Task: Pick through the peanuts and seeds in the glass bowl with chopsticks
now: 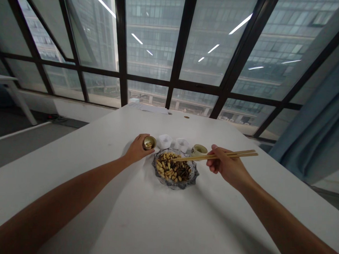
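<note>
My left hand is closed round a small cup, tilted toward me with a few light pieces inside. My right hand grips a pair of wooden chopsticks, their tips reaching into the heap in a clear scalloped glass bowl. Pale unshelled peanuts fill the bowl's left side, and dark seeds lie on its right. Whether the chopstick tips pinch a piece is too small to tell. A second cup, pale with dark marks, stands just left of my right fingers.
Two small white dishes sit side by side behind the bowl on the white table. White papers lie at the far edge by the windows. A blue curtain hangs at the right.
</note>
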The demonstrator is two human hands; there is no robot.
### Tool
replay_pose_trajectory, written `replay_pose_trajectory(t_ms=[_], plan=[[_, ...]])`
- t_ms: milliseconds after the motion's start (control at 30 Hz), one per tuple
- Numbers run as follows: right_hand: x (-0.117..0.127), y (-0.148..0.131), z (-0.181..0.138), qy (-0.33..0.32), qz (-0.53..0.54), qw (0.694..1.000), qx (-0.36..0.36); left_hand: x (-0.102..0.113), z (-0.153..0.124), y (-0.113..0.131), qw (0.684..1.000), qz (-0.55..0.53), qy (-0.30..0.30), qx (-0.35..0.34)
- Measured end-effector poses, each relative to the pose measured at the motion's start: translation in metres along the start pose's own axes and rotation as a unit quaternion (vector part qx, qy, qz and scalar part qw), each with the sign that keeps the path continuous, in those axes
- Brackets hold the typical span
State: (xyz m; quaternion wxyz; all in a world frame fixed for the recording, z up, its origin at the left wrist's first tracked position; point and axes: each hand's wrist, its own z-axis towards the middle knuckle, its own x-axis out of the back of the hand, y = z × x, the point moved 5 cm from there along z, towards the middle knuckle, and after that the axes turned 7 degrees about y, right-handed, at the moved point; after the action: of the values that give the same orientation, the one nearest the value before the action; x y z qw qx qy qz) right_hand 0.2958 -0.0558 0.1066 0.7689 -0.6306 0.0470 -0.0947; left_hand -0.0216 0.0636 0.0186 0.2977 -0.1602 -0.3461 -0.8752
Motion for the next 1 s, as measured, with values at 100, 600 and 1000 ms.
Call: replay_pose_trajectory(t_ms=[100, 600, 1000], plan=[[0.004, 0.006, 0.007, 0.004, 0.032, 0.999, -0.025, 0.000, 0.000, 0.001, 1.000, -0.001, 0.000, -0.016], [0.017, -0.027, 0.000, 0.060, -0.052, 0.987, 0.143, -0.002, 0.014, -0.037, 0.986, 0.012, -0.032, 0.166], [0.039, -0.026, 0.014, 0.098, -0.043, 0.981, 0.160, -0.051, 0.070, 0.024, 0.983, 0.099, -0.154, 0.012]])
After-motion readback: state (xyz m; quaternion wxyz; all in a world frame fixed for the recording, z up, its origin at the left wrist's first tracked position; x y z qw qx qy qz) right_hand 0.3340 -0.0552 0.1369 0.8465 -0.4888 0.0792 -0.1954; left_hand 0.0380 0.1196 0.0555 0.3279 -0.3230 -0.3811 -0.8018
